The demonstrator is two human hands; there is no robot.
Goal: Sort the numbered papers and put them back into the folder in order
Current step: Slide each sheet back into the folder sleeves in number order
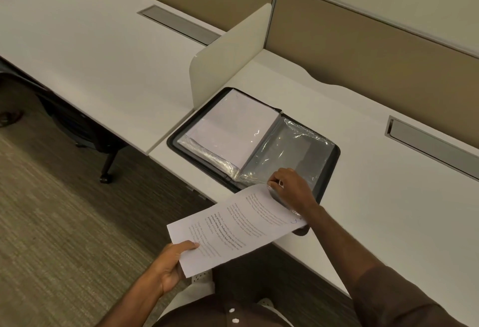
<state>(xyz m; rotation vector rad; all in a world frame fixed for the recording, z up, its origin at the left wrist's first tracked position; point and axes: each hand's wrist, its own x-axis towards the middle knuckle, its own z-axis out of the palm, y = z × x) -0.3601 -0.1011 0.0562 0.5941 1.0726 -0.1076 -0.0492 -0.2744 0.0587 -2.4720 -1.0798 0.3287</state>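
Chair: a dark office chair [77,124] on castors sits tucked under the white desk on the far left, over grey-brown carpet.

Left desk: a white desktop [85,49] with a grey metal cable tray [178,25] set into its far edge.

Left hand: the left hand [171,267] grips the near corner of a printed sheet, thumb on top and fingers curled beneath.

Paper: the printed sheet [233,225] hangs in the air between the two hands, its far end reaching the folder's near edge. It carries paragraphs of small black type. One bolder line seems to read "way of living", though most words are too small and slanted to make out. A blue ink mark sits at the far right corner; whether it is a number cannot be told.

Divider: a cream panel [228,47] stands upright between the two desks, just beside the folder's far left corner.

Folder: a black zip-edged folder [334,155] lies open on the right desk. Its left half holds clear sleeves over blank-looking white pages [233,124]; its right half shows an empty crinkled plastic sleeve [287,150].

Right hand: the right hand [291,189] pinches the near edge of that plastic sleeve where the paper meets it.

Right desk: a white desktop [388,197] with a second cable tray [432,142], backed by a tan partition [363,49].
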